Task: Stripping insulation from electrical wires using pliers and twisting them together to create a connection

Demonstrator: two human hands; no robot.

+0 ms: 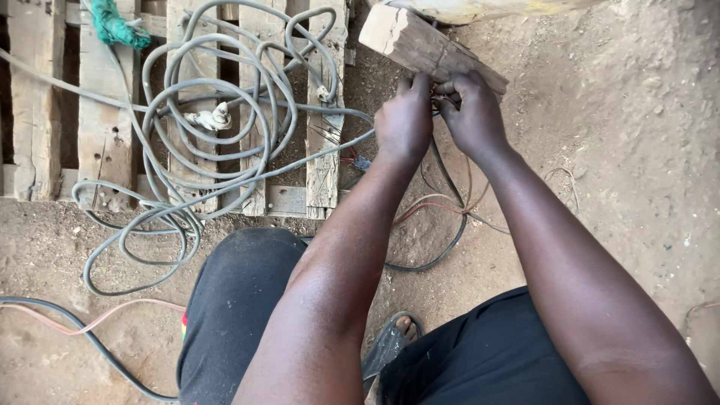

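My left hand (405,120) and my right hand (474,112) are close together, fingers pinched on thin wires (442,96) held between them, just in front of a wooden block (420,45) lying on the dirt. Dark and reddish wires (442,202) trail down from the hands to the ground and loop back. What the fingertips grip is mostly hidden by the hands.
A wooden pallet (97,112) at the left carries a big tangle of grey cable (217,120) with a white plug (212,118) and a green rope (112,26). A black cable and a pink wire (90,324) cross the dirt at bottom left. My knees and a sandalled foot (394,341) are below.
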